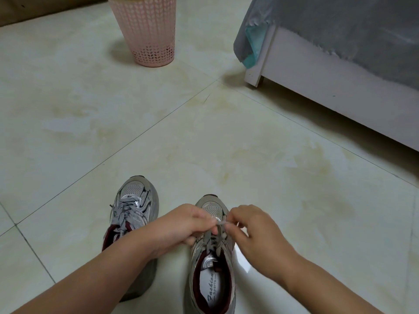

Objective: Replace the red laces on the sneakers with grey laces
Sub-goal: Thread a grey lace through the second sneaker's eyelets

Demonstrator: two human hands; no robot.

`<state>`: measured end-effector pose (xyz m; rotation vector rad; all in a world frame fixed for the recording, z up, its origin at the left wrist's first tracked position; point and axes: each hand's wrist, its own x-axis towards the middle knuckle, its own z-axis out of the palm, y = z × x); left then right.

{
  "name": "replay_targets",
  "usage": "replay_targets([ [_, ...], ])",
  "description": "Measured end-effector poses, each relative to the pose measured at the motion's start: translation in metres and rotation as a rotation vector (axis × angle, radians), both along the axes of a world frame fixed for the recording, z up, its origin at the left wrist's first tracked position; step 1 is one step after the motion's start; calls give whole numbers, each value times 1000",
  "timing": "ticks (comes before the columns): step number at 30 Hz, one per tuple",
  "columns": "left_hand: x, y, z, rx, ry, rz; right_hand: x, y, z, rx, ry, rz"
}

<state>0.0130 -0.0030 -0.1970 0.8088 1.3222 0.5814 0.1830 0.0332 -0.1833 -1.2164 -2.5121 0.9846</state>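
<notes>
Your left hand (181,225) and right hand (251,230) meet over the right sneaker (212,264), each pinching the grey lace (221,223) between curled fingertips just above its upper eyelets. That sneaker stands on the tiled floor (204,137), toe pointing away from you. Just beside it, the left sneaker (136,209) already carries a tied grey lace. Well beyond stand a pink basket (147,30) and a white bed frame (317,87) under a grey cover (351,26).
</notes>
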Motion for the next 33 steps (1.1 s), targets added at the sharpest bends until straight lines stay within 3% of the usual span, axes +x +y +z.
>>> replay_targets([
  [2, -7, 2, 0, 115, 193, -74, 10, 7, 2, -71, -24, -43],
  [5, -20, 4, -6, 249, 550, -180, 26, 12, -1, -106, -215, -46],
  [10, -35, -11, -22, 292, 1054, -491, 50, 16, -15, -161, -507, 30],
  [14, -23, -11, -28, 412, 1335, -577, 42, 18, -27, 56, -602, 93],
  [18, -2, -12, -31, 404, 1204, -234, 22, 16, -37, 142, -477, -31],
  [23, 23, -27, -37, 207, 952, -1, 1, -12, -49, -320, -5, -415],
  [28, 25, -27, -42, -11, 726, 218, 0, -19, -45, -588, -33, -547],
  [30, 27, -27, -43, -112, 547, 327, 0, -22, -42, -682, -26, -565],
  [33, 30, -28, -44, -97, 343, 437, -2, -27, -40, -757, 81, -607],
])
